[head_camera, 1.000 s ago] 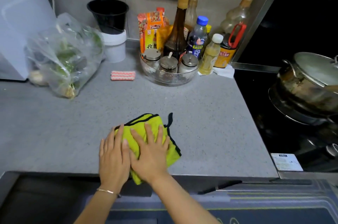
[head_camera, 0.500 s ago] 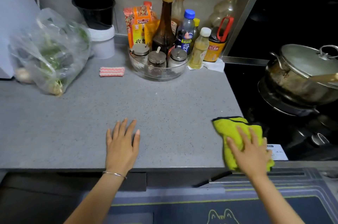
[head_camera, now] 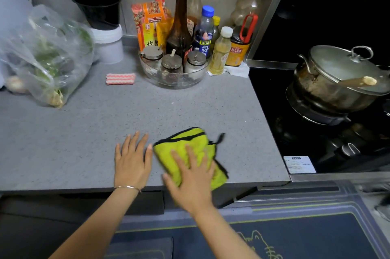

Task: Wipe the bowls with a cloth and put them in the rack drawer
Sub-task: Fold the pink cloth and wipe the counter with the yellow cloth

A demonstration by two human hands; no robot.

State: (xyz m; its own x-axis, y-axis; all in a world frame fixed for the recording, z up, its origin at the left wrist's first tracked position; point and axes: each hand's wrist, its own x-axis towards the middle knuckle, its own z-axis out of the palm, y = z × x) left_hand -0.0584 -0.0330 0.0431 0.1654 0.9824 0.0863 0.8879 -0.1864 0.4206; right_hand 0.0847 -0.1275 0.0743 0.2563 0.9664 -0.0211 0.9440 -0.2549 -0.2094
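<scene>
A yellow-green cloth [head_camera: 185, 146] with black trim lies flat on the grey countertop [head_camera: 84, 142] near its front edge. My right hand [head_camera: 191, 178] presses flat on the cloth, fingers spread. My left hand [head_camera: 132, 160] rests flat on the bare counter just left of the cloth, its fingertips almost touching the cloth's edge; a thin bracelet is on that wrist. No bowls are in view. A dark drawer front [head_camera: 145, 203] runs below the counter edge.
A clear tray of condiment jars and bottles [head_camera: 175, 68] stands at the back. A plastic bag of greens [head_camera: 48, 58] sits at left, a pink striped sponge [head_camera: 120, 78] nearby, a black cup on a white tub [head_camera: 99, 11] behind. A lidded pot [head_camera: 337, 81] sits on the stove at right.
My right hand slid the cloth from the counter's right edge by the stove back leftward to beside my left hand. My left hand stayed flat in place.
</scene>
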